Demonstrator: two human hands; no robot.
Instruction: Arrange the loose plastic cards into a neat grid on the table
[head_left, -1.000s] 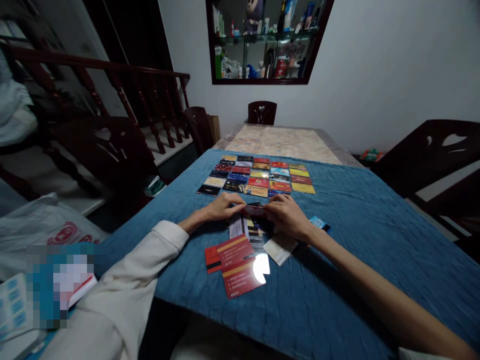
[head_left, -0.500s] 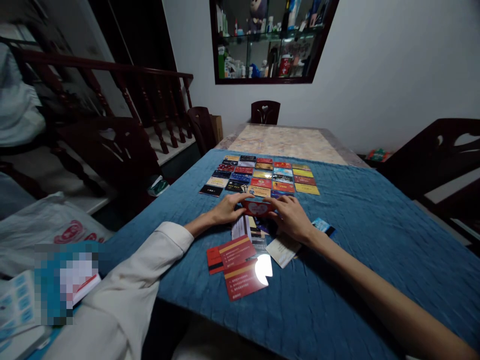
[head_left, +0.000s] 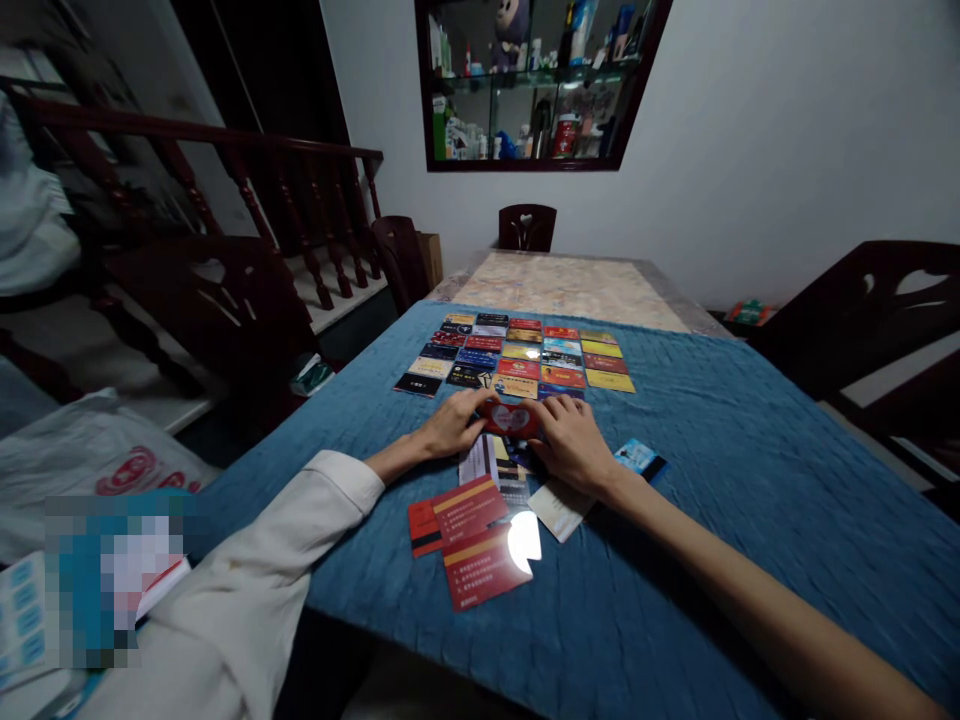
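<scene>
The left hand [head_left: 451, 425] and right hand [head_left: 574, 438] pinch a red heart-printed card [head_left: 510, 418]; card rows [head_left: 517, 369] lie at its twelve o'clock, gold-striped red cards [head_left: 484, 575] at six.

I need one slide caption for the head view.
Left hand and right hand hold a red card near rows of cards.

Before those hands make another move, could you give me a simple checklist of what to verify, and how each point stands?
1. Left hand gripping one end of the red heart card: ok.
2. Right hand gripping its other end: ok.
3. Heart print facing the viewer: ok.
4. Held card free of the cards beneath it: cannot tell, contact is hidden.
5. Pale card in full view: not ok, the right hand partly covers it.
6. Laid-out cards standing in columns beyond the hands, on the blue cloth: ok.
</scene>
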